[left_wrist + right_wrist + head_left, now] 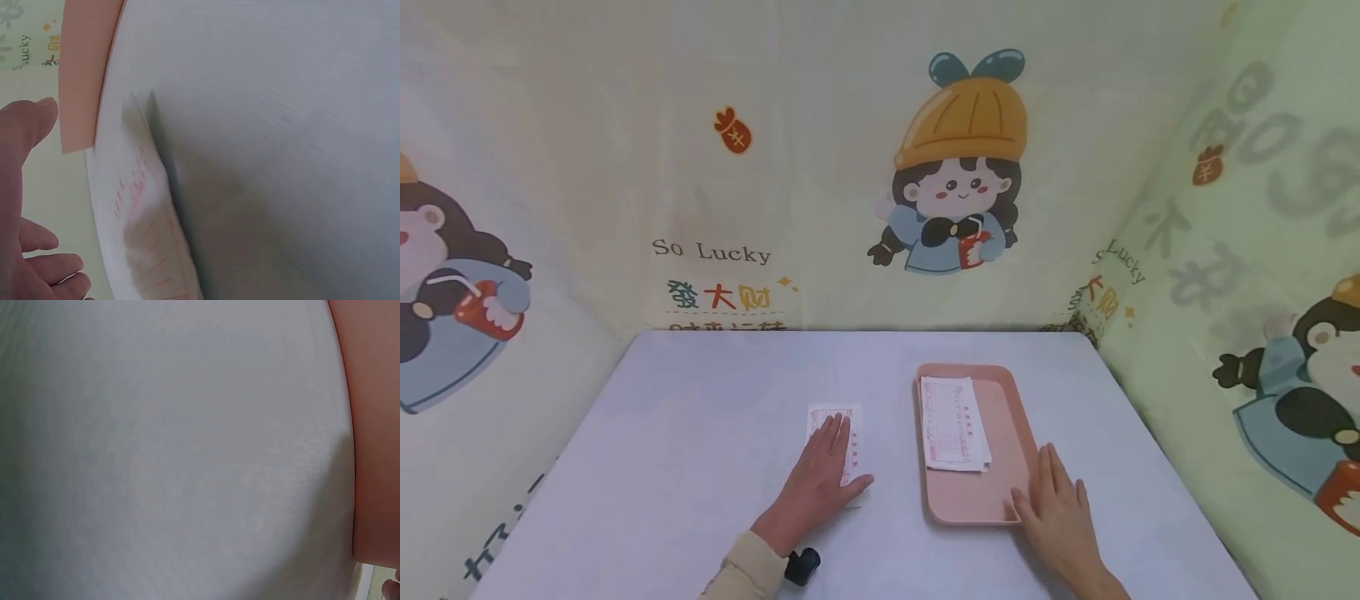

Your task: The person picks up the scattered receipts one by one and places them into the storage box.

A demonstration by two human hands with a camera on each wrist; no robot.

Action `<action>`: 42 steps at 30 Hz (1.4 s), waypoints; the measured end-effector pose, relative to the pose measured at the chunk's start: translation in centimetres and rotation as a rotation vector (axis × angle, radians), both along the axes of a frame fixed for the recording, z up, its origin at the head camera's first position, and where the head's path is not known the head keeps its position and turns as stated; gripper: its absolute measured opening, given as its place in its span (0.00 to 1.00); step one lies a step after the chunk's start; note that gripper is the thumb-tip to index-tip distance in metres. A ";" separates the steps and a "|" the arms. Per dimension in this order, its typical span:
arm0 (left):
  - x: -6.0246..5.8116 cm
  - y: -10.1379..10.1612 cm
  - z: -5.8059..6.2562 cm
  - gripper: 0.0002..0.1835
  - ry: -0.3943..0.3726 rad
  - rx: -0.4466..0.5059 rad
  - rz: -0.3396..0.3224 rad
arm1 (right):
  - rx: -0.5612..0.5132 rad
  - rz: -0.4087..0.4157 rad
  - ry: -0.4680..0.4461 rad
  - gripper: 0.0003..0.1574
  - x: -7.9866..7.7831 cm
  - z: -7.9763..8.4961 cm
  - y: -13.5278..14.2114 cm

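My left hand [817,477], fingers straight, is over a printed paper slip [854,417] on the table and hides much of it. In the left wrist view the paper [147,231] lies with one long edge lifted off the surface, and the fingers [55,267] are above it. A pink tray [977,500] stands to the right, with a stack of printed slips [946,425] along its left side. Beside the tray's lower right edge is my right hand [1063,521], fingers extended, holding nothing. Whether it touches the rim I cannot tell.
Both hands are above a white table [700,400]. Cloth with cartoon prints [820,183] hangs behind it and along both sides. A small black device [802,567] sits at my left wrist. White tabletop lies between the slip and the tray.
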State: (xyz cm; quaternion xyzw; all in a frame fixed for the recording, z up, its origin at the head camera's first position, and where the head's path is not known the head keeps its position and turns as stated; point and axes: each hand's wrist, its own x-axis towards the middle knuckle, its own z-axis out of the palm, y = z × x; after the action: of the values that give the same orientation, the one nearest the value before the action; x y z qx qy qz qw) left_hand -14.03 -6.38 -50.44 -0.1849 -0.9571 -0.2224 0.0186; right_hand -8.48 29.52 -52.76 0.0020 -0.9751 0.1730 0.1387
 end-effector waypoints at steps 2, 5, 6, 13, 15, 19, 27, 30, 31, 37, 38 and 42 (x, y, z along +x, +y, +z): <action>0.1 -0.2 -0.2 0.50 -0.008 0.002 -0.007 | -0.002 -0.002 -0.003 0.51 0.0 0.0 -0.1; 0.4 -0.4 -0.7 0.52 -0.013 0.005 -0.031 | 0.003 -0.006 -0.013 0.51 0.0 0.1 -0.1; 0.6 -0.5 -0.8 0.53 -0.014 0.001 -0.040 | 0.006 -0.008 -0.017 0.51 0.0 0.1 -0.1; 1.3 -1.1 -1.5 0.57 -0.039 0.002 -0.071 | 0.009 -0.010 -0.020 0.51 0.0 0.1 0.0; 1.3 -1.2 -1.6 0.57 -0.025 -0.002 -0.084 | 0.008 -0.011 -0.020 0.51 -0.1 0.1 0.0; 1.2 -1.2 -1.7 0.57 -0.010 -0.016 -0.108 | 0.008 -0.012 -0.025 0.51 -0.1 0.1 0.0; 1.3 -1.2 -1.4 0.53 -0.073 -0.068 -0.103 | 0.017 -0.012 -0.047 0.51 0.0 0.2 0.0; 1.3 -1.2 -1.3 0.51 -0.087 -0.075 -0.101 | 0.012 -0.014 -0.054 0.51 -0.1 0.3 0.0; 1.3 -1.2 -1.2 0.50 -0.092 -0.079 -0.100 | 0.010 -0.014 -0.054 0.51 -0.1 0.2 0.0; 1.4 -1.3 -1.1 0.49 -0.125 -0.077 -0.098 | 0.009 -0.014 -0.050 0.51 -0.1 0.3 -0.1; 1.5 -1.3 -1.1 0.49 -0.130 -0.078 -0.097 | 0.009 -0.014 -0.047 0.50 0.0 0.3 -0.1; 1.4 -1.4 -1.0 0.47 -0.142 -0.073 -0.098 | 0.011 -0.015 -0.039 0.51 0.0 0.1 -0.1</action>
State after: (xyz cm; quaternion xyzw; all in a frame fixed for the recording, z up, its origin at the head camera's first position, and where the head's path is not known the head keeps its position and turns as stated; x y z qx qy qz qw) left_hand -12.59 -7.80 -51.47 -0.2158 -0.9533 -0.2005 -0.0671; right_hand -8.43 29.44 -52.61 -0.0079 -0.9785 0.1668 0.1208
